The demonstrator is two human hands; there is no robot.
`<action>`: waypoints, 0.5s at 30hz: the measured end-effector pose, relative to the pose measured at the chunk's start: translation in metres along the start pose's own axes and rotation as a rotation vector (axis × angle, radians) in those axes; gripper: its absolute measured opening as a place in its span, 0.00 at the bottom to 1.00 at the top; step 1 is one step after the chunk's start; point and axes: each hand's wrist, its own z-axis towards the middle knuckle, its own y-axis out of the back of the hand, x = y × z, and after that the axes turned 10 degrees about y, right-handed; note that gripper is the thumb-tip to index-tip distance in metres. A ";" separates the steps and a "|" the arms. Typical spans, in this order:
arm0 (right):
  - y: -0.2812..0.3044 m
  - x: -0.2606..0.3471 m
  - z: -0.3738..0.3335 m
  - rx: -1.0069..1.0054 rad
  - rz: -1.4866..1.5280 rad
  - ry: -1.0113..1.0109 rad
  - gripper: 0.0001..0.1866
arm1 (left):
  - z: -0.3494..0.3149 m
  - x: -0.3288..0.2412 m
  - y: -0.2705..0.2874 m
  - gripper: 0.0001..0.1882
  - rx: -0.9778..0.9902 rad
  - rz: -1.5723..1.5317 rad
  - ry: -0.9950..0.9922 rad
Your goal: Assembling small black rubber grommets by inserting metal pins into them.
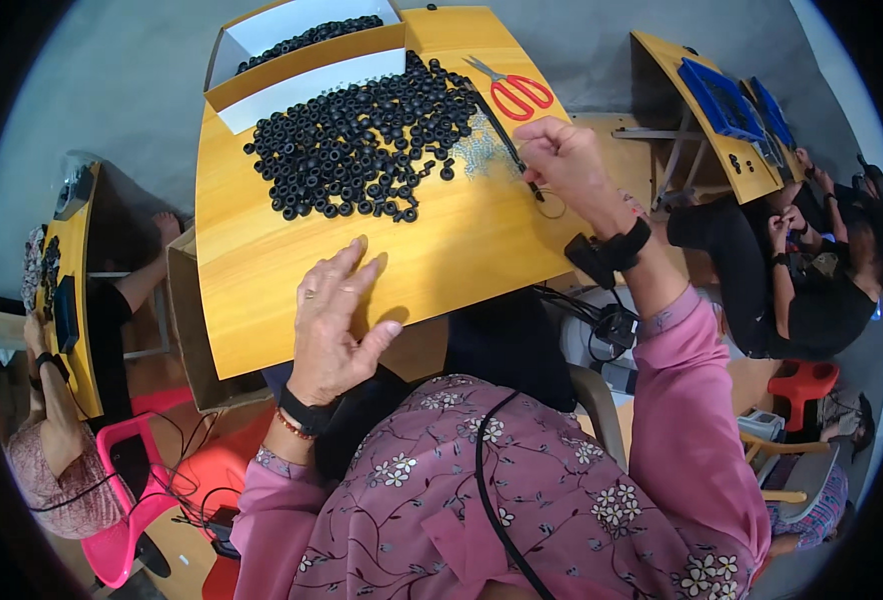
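Note:
My left hand is open above the front edge of the wooden table, fingers spread, holding nothing. My right hand is raised at the table's right side with its fingers curled together; whatever they may pinch is hidden. Beside it lies a slim black stick-like tool, its lower end near a thin loop on the table. A scatter of tiny silvery pieces sits just left of that tool. Many small black ring-shaped rubber parts are heaped across the middle. Scissors with red handles rest open toward the back right.
At the back of the table stands an open cardboard box containing more black parts. People work at other tables on both sides; blue trays stand on the right one. A pink chair is at lower left, with cables nearby.

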 end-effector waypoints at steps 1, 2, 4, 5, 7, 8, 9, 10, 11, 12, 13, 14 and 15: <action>0.007 0.003 0.000 -0.008 -0.070 -0.007 0.08 | 0.000 0.003 0.001 0.33 -0.021 -0.073 0.001; 0.013 0.005 0.000 -0.015 -0.140 -0.014 0.07 | -0.002 0.005 0.002 0.32 -0.032 -0.174 0.030; 0.015 0.001 -0.001 0.000 -0.183 -0.002 0.07 | -0.005 0.002 0.011 0.31 -0.056 -0.365 0.094; 0.014 -0.007 -0.004 0.020 -0.160 0.016 0.07 | -0.006 -0.006 0.013 0.32 -0.082 -0.489 0.140; 0.005 -0.010 -0.013 0.062 -0.131 0.019 0.08 | -0.006 -0.042 0.035 0.31 -0.067 -0.723 0.106; -0.003 -0.007 -0.019 0.071 -0.129 0.012 0.08 | -0.005 -0.055 0.047 0.32 -0.063 -0.841 0.080; -0.010 -0.004 -0.022 0.078 -0.126 0.005 0.08 | 0.000 -0.065 0.058 0.37 -0.024 -0.792 -0.110; -0.015 -0.005 -0.022 0.085 -0.170 0.055 0.08 | 0.002 -0.074 0.067 0.39 0.004 -0.766 -0.211; -0.020 -0.007 -0.023 0.092 -0.213 0.106 0.08 | 0.005 -0.083 0.076 0.41 0.033 -0.744 -0.313; -0.029 -0.007 -0.022 0.112 -0.246 0.161 0.08 | 0.005 -0.096 0.085 0.38 0.042 -0.743 -0.325; -0.030 -0.005 -0.023 0.138 -0.289 0.176 0.08 | 0.007 -0.106 0.089 0.36 0.062 -0.759 -0.357; -0.031 0.001 -0.022 0.163 -0.333 0.191 0.08 | 0.008 -0.114 0.091 0.33 0.083 -0.775 -0.391; -0.035 0.006 -0.020 0.203 -0.361 0.207 0.09 | 0.010 -0.122 0.094 0.32 0.090 -0.769 -0.409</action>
